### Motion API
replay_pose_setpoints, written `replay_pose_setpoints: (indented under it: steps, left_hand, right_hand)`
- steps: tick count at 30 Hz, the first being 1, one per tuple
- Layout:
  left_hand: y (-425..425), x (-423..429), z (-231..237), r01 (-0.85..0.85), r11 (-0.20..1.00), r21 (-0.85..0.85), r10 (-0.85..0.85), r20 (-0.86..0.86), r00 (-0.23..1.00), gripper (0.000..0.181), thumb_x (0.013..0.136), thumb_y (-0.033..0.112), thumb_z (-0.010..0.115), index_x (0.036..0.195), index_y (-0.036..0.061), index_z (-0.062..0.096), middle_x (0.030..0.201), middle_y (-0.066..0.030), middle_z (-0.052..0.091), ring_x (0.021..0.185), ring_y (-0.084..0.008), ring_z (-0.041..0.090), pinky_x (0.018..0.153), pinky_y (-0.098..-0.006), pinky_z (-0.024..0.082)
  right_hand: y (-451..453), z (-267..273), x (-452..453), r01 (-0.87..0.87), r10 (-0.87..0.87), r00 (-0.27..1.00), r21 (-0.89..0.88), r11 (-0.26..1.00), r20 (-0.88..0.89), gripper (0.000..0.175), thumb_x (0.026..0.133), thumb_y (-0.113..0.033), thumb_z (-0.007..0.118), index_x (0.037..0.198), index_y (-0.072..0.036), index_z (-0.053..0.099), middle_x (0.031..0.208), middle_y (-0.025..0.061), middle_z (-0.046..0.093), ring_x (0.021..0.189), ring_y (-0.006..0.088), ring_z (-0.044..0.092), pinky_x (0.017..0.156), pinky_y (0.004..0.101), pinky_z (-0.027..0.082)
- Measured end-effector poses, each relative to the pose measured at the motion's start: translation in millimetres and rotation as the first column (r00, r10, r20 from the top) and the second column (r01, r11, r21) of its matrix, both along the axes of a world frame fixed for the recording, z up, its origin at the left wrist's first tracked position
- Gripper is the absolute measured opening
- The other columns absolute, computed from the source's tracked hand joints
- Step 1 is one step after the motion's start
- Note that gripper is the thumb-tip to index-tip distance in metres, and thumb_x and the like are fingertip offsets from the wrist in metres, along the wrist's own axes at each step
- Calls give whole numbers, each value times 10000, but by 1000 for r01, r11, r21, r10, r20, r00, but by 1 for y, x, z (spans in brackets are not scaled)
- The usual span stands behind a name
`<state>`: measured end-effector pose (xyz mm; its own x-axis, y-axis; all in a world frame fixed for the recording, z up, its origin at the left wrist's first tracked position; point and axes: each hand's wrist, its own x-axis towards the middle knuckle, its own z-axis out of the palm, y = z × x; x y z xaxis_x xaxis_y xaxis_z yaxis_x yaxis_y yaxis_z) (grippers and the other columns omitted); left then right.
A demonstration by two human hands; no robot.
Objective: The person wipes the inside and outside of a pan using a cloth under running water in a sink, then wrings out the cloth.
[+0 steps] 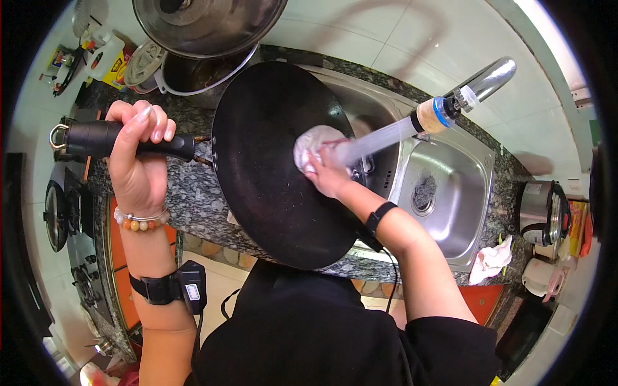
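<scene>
My left hand (pixel 142 144) is closed round the black handle (pixel 91 139) of a large black wok (pixel 270 183), which is tilted over the left sink basin. With my right hand (pixel 333 169) I hold a wet, whitish cloth (pixel 316 140) against the wok's inner surface, near its right side. Water runs from the faucet (pixel 487 79) through a filter nozzle (pixel 432 116) and falls onto the right hand and cloth. Part of the cloth is hidden by the hand and the stream.
The right basin (pixel 449 169) holds a dark mesh scrubber or strainer (pixel 425 193) at its drain. Behind the wok are a pot (pixel 203 77) and a big metal lid (pixel 207 29). A crumpled cloth (pixel 490 263) and a rice cooker (pixel 540 212) stand right; a gas stove (pixel 82 270) is left.
</scene>
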<state>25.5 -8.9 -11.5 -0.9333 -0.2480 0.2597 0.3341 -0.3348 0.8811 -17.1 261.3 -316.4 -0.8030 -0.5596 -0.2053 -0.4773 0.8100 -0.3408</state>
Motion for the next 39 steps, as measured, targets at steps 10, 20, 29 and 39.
replay_pose_setpoints:
  steps: [10,20,29,39]
  left_hand:
    - [-3,1,-3,9,1000,17,-9,-24,1000,210,826,38,573,739,113,397,664,7,384,641,-117,394,624,-267,356]
    - [-2,0,-1,1,1000,18,-1,-7,1000,215,827,39,572,737,115,391,659,9,380,641,-119,393,625,-266,357]
    - [2,-3,-1,10,1000,-17,-11,-20,1000,213,826,41,563,734,114,385,656,8,372,636,-116,386,619,-266,349]
    - [1,-3,-2,7,1000,4,-7,6,1000,204,823,44,551,745,117,378,658,13,344,636,-112,362,624,-268,336]
  right_hand:
    - [28,99,24,-186,307,566,-245,952,765,321,894,-165,473,1204,-97,526,1024,140,606,951,240,592,833,368,465]
    - [39,13,-42,166,-121,966,-192,967,228,527,881,-253,521,1362,-92,377,1299,244,454,1224,380,400,1048,400,288]
    - [-16,22,26,150,-183,953,149,977,243,684,903,-480,383,1456,-147,157,1472,269,118,1354,461,92,1048,600,140]
    - [-85,74,49,-278,415,907,-634,722,75,564,948,-384,368,1416,-85,271,1497,218,70,1359,467,65,1092,511,140]
